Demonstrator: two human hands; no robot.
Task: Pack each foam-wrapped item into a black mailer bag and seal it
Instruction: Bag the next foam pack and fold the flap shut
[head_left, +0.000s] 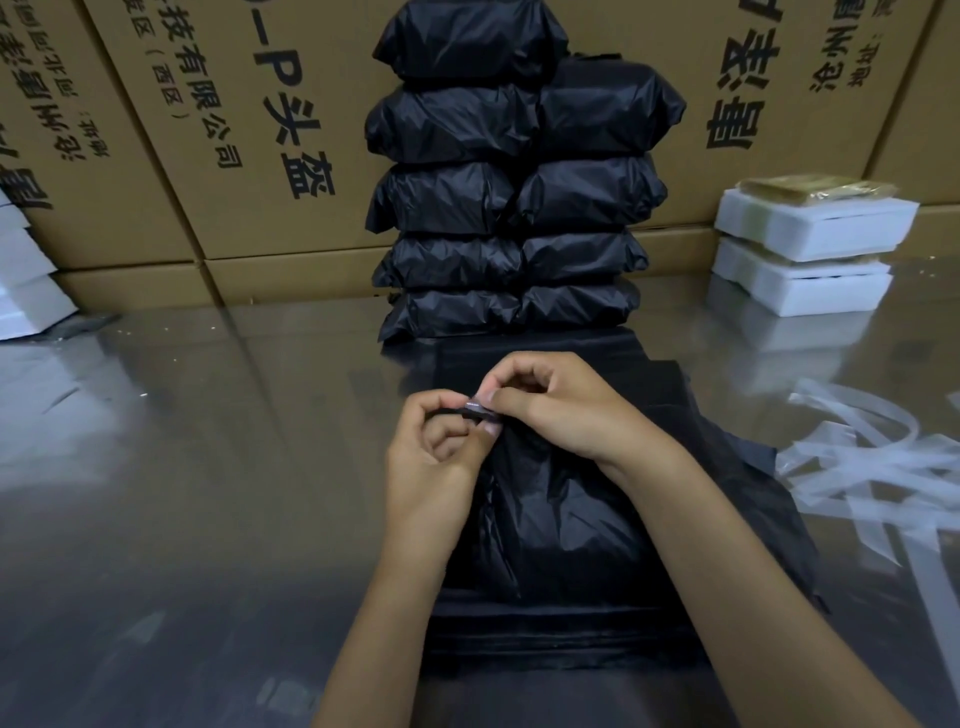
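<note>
You are at the sealing step: the bag is full and you are picking at its sticky strip.

Your left hand (434, 447) and right hand (550, 402) both pinch the little strip end (480, 408) at the mouth of the black mailer bag (561, 525), which lies on the shiny desk (208, 467) right in front of you. The bag is thin, crinkly and puffed up by what is inside. Next, I think you need to peel the strip off, then press the flap flat. Behind it stands a pile of packed bags (514, 197). White foam-wrapped items (810, 234) wait at the right, with loose clear strips (872, 467) nearby.
</note>
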